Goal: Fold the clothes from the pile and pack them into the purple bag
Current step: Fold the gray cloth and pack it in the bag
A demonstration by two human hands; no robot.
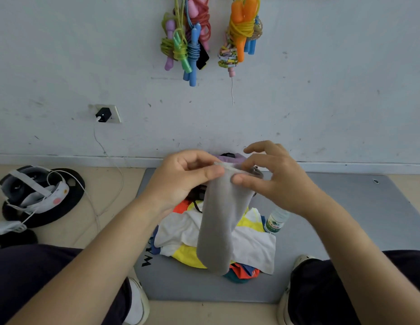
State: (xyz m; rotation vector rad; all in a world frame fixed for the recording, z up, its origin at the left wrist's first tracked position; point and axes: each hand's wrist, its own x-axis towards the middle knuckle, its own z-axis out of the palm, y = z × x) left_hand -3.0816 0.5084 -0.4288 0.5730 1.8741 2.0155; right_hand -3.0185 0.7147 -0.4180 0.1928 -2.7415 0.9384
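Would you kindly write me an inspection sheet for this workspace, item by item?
Surface: grey mat on a beige floor.
Job's things: grey sock held up over the clothes pile; purple bag mostly hidden behind the hands.
Clutter: water bottle beside the pile; headset on the floor.
Grippers: left hand and right hand each pinch the sock's top edge.
Cables: white cable runs from a charger down to the floor.
Surroundings: skipping ropes hang on a scuffed wall.
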